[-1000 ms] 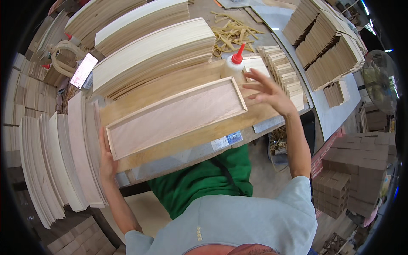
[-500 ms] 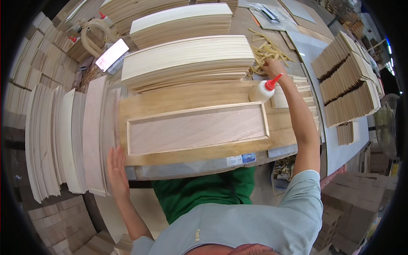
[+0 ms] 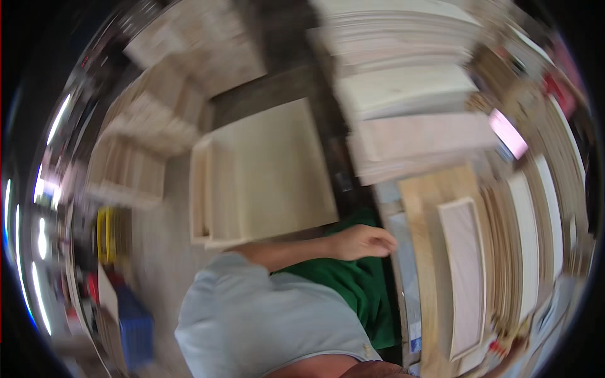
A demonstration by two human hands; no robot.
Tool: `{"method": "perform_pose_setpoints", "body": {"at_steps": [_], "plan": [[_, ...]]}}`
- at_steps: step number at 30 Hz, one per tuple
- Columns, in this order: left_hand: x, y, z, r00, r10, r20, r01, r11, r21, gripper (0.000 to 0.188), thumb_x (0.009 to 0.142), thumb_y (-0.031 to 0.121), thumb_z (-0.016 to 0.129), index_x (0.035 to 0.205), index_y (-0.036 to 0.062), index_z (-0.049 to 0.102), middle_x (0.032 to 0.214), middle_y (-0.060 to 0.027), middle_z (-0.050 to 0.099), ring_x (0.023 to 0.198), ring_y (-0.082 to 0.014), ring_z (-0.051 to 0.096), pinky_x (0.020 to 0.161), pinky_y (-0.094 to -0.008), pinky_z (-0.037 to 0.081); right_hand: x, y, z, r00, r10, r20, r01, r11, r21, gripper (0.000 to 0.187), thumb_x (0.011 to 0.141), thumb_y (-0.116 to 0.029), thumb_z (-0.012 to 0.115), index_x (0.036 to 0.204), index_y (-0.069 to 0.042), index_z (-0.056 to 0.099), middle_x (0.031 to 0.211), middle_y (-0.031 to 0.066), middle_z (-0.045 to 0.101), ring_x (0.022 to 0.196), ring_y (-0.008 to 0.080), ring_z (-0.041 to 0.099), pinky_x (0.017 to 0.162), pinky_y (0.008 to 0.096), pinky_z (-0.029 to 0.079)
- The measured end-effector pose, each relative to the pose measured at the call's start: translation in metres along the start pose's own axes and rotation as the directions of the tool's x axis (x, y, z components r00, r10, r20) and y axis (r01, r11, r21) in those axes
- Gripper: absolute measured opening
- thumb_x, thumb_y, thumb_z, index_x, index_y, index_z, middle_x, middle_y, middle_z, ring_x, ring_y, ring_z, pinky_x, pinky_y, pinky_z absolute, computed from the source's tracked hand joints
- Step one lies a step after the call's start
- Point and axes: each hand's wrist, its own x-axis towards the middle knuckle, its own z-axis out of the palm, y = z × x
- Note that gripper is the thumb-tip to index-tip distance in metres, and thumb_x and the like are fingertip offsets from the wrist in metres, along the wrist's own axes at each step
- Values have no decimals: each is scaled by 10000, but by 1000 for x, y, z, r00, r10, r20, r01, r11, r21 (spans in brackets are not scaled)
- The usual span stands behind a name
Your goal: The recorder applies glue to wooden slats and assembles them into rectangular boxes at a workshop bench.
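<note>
Head view: left hand half-curled beside worktop edge, right hand blurred, lower right; can't tell whether either grips. Shallow wooden tray lies right of frame's centre, likely light, stiff, thin-based; best taken by long rims.

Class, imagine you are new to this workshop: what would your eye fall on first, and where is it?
Probably the vivid green cloth at the person's lap, low in the middle, with the left hand in front of its upper part. Next might come the bright phone screen at upper right, beyond the pinkish board stack. The long, shallow framed panel also stands out at lower right, on the bench.
</note>
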Motion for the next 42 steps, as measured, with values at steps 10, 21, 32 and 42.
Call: {"method": "perform_pose_setpoints", "body": {"at_steps": [10,21,32,42], "plan": [[-26,0,28,976,205,74,-215,962,170,284,891,90,563,1156,-9,577,1107,-123,619,1049,-228,600,893,-336,486,147,-111,101,998,42,-50,-47,994,-101,90,797,-48,579,825,25,625,803,97,543,725,215,503,675,356,442],[58,118,137,281,953,115,-875,205,438,423,906,292,584,1261,92,471,1170,-157,513,1060,-362,505,858,-464,448,47,-244,282,906,-56,419,-29,981,194,159,875,-92,544,987,15,584,882,105,572,790,211,532,710,348,461],[45,69,90,719,690,88,-677,665,315,235,759,110,649,974,14,634,976,-162,552,913,-290,580,743,-380,484,-165,-354,362,743,-83,664,-172,935,310,243,953,-136,509,1148,5,542,962,113,602,856,206,561,745,340,480],[24,52,71,934,355,41,-356,934,6,215,728,15,672,920,-68,619,736,-115,605,672,-181,628,616,-305,500,-243,-355,404,904,46,425,-293,791,538,114,955,-121,530,963,-10,555,873,46,566,734,89,477,661,211,387]]}}
